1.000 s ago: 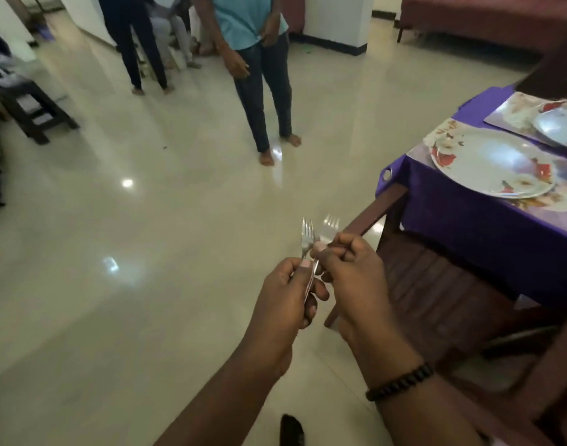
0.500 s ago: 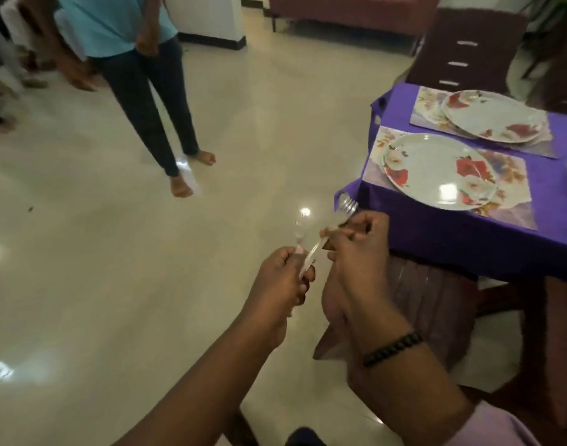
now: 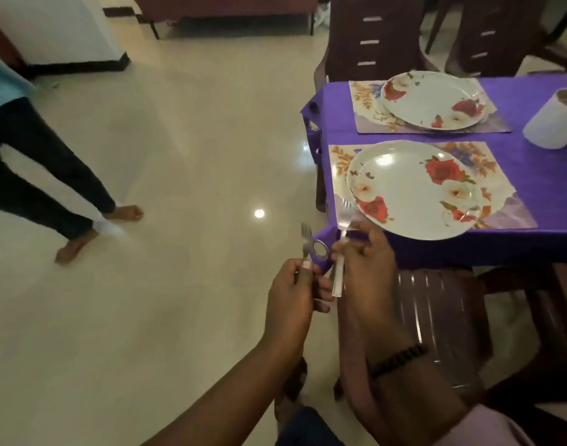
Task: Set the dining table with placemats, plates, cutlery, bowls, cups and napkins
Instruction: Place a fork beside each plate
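Observation:
My left hand (image 3: 293,294) is closed around a metal fork (image 3: 305,241), tines up, just off the table's near-left corner. My right hand (image 3: 365,262) pinches a second fork (image 3: 342,239), whose tines reach over the left edge of the near floral placemat (image 3: 338,162). On that placemat sits a white plate with red roses (image 3: 410,188). Farther back, a second placemat (image 3: 365,104) carries another rose plate (image 3: 433,99). Both lie on the purple tablecloth (image 3: 539,162).
A white cylindrical container (image 3: 554,123) stands at the table's right edge. A dark brown plastic chair (image 3: 436,304) is tucked under the near side; two more chairs (image 3: 372,37) stand behind the table. A person in dark trousers (image 3: 41,175) stands barefoot on the glossy floor at left.
My view has swung right toward the table. The two forks, held together before, are now apart, one in each hand, and the right fork has moved over the near placemat's edge.

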